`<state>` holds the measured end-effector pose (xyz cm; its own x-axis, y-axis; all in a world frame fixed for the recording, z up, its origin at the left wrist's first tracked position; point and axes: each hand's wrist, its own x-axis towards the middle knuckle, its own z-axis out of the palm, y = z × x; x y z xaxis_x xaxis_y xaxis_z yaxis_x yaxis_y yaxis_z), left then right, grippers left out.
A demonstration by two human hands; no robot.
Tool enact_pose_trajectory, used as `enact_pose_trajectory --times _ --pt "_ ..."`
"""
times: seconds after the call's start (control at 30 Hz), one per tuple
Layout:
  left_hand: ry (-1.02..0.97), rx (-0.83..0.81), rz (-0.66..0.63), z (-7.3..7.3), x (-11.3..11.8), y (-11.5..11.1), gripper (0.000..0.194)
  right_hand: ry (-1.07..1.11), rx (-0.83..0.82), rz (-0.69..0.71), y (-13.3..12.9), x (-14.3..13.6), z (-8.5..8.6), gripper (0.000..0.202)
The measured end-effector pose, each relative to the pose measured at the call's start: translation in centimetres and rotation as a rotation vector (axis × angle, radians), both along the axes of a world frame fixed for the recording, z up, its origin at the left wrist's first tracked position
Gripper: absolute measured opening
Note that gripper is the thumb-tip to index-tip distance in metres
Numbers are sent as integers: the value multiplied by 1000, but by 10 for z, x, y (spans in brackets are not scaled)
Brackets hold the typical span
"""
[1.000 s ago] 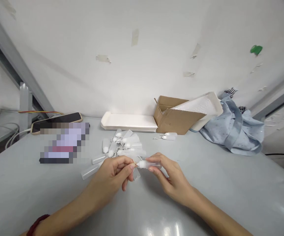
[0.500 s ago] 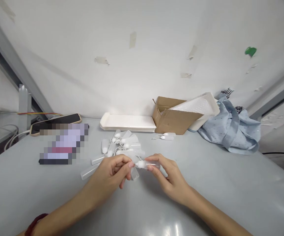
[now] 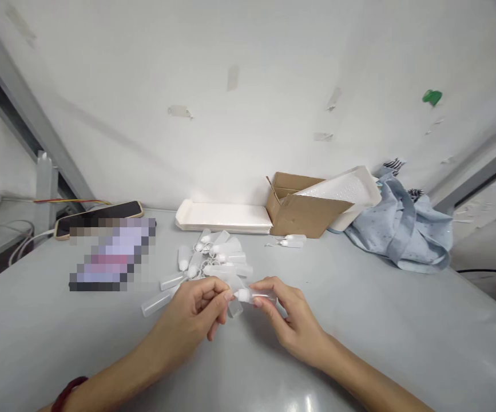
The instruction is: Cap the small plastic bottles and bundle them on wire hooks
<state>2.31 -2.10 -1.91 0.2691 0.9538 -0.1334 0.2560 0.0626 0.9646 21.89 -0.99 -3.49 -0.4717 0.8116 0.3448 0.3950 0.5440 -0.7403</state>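
Observation:
A small clear squeeze bottle with a white neck and pointed nozzle lies sideways between thumb and fingers of my right hand. Its nozzle points left. My left hand is closed in a pinch right at the nozzle's tip; whatever those fingertips hold is too small to make out. Just beyond my hands lies a loose heap of similar bottles, some with thin white loops at their necks. One clear bottle rests left of the heap, partly behind my left wrist.
Two more bottles lie apart, farther right. Behind stand a stack of white padded envelopes and an open cardboard box. A blue cloth bag sits at the right. On the left are a phone and a pixelated device.
Both hands and the held bottle sit slightly nearer to me. The view has shifted a little; the grips look the same.

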Motion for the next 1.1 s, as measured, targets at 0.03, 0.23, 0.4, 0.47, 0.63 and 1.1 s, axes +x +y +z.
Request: enact_pose_trajectory --times 0.03,0.23,0.4,0.47,0.63,1.1 --pt "-1 2 -1 1 0 1 25 -3 -1 1 1 1 1 14" --pt "-29 -11 5 6 -2 5 32 26 -1 -2 2 4 6 15" --pt "87 54 -22 10 -4 4 23 5 12 36 1 3 3 16" --pt "127 78 -38 11 -5 3 23 7 20 43 2 3 2 17" --pt "187 95 -66 14 -8 5 25 6 5 40 3 5 5 17" --pt "202 50 -94 20 -10 4 26 -12 25 40 2 6 12 17"
